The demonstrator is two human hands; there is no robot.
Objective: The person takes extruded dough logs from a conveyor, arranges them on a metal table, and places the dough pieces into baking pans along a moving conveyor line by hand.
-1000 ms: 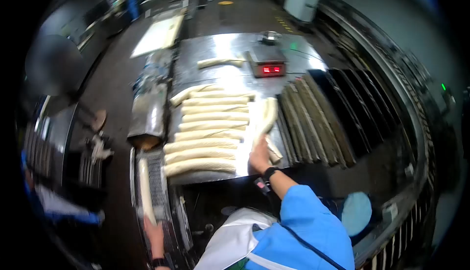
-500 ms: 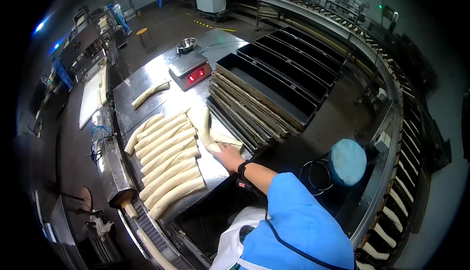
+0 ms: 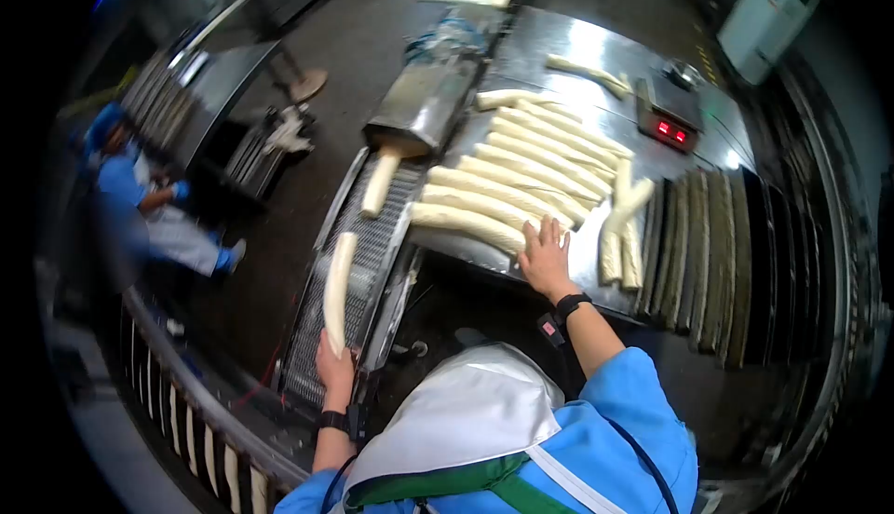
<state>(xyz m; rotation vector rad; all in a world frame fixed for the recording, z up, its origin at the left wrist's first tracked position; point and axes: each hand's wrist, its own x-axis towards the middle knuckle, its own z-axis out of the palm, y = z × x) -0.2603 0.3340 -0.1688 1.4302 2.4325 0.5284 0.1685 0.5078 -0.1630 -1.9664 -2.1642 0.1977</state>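
My left hand [image 3: 334,365] is closed on the near end of a long dough roll [image 3: 339,281], which lies over the mesh conveyor [image 3: 305,332]. My right hand [image 3: 547,258] has its fingers spread at the right end of the nearest roll in a row of dough rolls [image 3: 540,162] on the metal table [image 3: 582,283]. Its fingertips touch that roll. To the right of this hand, two rolls [image 3: 626,235] lie lengthwise, one crossing over the other. Another piece of dough [image 3: 380,182] comes out of the metal machine's opening [image 3: 414,109].
A scale [image 3: 670,114] with red digits stands at the table's back right, near a metal bowl [image 3: 683,74]. Dark baking pans [image 3: 717,263] are lined up at the right. A single roll [image 3: 587,74] lies at the back. Another person [image 3: 144,197] sits at the left.
My right hand has left the rolls at the table's right and moved left to the row, fingers now spread. My left hand, out of view half a second ago, shows again with a roll. The view has turned.
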